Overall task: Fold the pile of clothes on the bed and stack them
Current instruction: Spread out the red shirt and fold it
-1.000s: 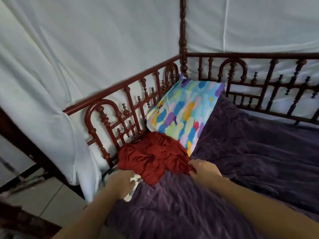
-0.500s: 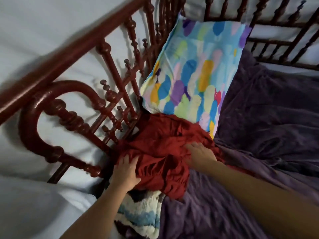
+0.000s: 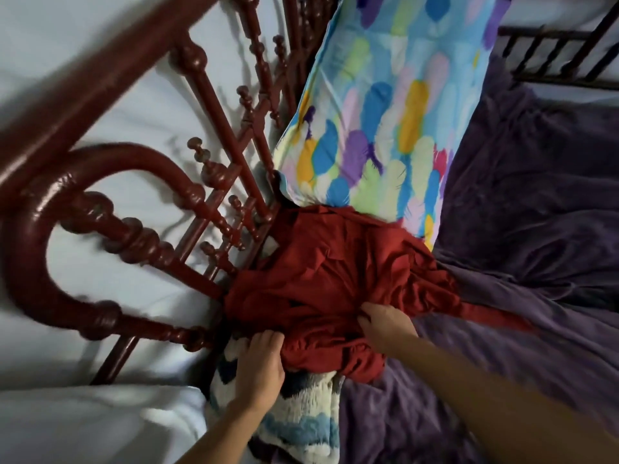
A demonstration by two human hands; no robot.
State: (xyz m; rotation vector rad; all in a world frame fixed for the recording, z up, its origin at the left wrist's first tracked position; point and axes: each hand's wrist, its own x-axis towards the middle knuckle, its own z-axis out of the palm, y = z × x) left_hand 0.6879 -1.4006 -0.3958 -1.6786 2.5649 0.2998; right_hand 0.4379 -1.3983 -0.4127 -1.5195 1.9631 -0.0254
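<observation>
Currently left hand [image 3: 261, 363] and right hand [image 3: 385, 326] both clutch the red garment [image 3: 335, 279], bunched on the bed [image 3: 519, 329] against the rail [image 3: 140, 232] below the pillow [image 3: 385, 112]; a pull risks snagging spindles or dragging the patterned cloth [image 3: 301, 413] underneath.

I am looking into a bedroom in a home. I see a bed covered with a dark purple blanket [image 3: 519, 229], and a pillow [image 3: 385, 112] in a bright feather print leans in its corner. A turned red-brown wooden rail [image 3: 110, 229] closes the bed's sides, with white cloth [image 3: 83, 95] hanging behind it. A crumpled red garment [image 3: 335, 279] and a cream and blue patterned cloth [image 3: 301, 413] lie beside the rail.
</observation>
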